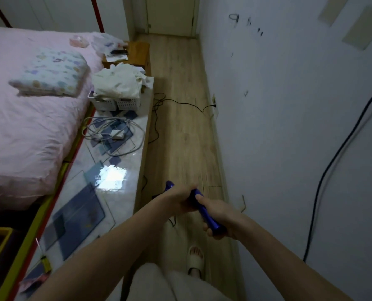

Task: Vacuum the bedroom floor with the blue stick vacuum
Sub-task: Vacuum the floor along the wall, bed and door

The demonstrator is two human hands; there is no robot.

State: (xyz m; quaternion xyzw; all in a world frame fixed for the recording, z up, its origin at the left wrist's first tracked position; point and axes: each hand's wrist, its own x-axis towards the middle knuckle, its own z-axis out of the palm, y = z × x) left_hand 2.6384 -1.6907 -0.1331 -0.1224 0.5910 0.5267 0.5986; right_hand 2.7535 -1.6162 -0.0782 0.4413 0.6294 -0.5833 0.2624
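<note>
We held the blue stick vacuum (203,210) by its handle over the wooden floor (180,131), just right of the tiled ledge (115,170). Our left hand (181,200) curled around the handle's upper part, and our right hand (218,216) gripped its lower end. The vacuum's head was hidden below our arms. Beyond the ledge lay the pink bed (17,127).

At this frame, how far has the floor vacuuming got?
Done: the blue stick vacuum is picked up; the left hand and right hand both grip its handle. In hand: it points down the wooden floor strip between ledge and wall; its head is hidden. Left: apparently the whole strip, where a black cable crosses. No cleaned area is discernible.
</note>
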